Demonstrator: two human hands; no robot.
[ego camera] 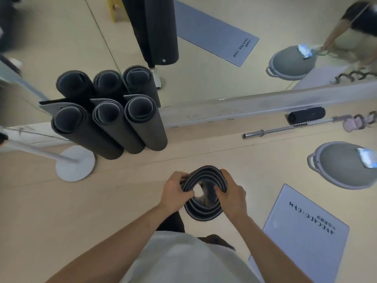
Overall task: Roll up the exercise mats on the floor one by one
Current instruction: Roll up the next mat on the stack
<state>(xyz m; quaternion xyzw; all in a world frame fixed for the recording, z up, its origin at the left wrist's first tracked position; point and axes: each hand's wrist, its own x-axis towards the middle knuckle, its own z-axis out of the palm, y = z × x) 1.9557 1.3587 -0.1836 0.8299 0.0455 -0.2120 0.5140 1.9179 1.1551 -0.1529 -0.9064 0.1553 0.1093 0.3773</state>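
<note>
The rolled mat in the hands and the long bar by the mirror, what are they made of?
The rolled mat looks like soft foam or rubber: matte dark outside, paler grey inside, and its coils bend and squash where the left hand and right hand grip it. The bar looks like metal, probably polished steel: it is straight, silvery and shiny.

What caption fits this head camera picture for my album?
Left hand and right hand grip the top of an upright rolled dark grey foam mat, near three standing rolled dark mats.
</note>
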